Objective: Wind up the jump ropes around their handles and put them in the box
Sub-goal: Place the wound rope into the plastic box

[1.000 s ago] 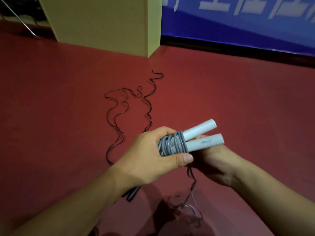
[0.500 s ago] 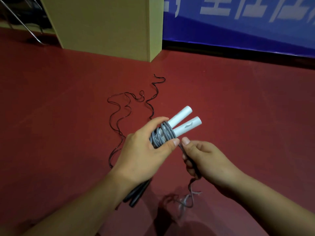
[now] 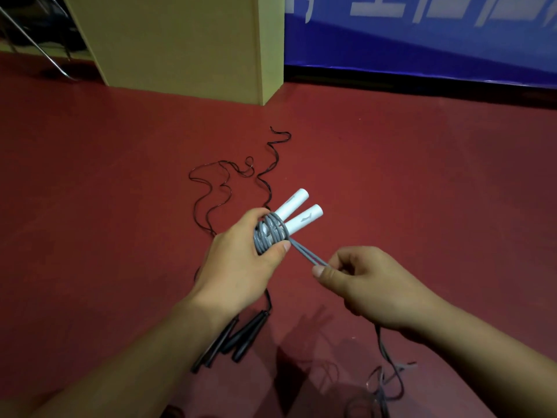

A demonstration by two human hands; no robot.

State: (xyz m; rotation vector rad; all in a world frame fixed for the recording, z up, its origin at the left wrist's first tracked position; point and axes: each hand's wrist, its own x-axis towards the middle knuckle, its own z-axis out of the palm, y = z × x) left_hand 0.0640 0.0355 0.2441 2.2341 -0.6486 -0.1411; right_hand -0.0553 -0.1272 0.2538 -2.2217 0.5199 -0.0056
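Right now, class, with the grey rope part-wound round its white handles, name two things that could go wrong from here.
1. The left hand pins the grey coils with its thumb alone; if the thumb slips as the right hand pulls the grey rope taut, the turns could spring loose.
2. The slack grey tail lies looped on the floor and may knot or snag while winding.

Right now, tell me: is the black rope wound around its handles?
No. The black rope lies loose on the floor, trailing from its black handles.
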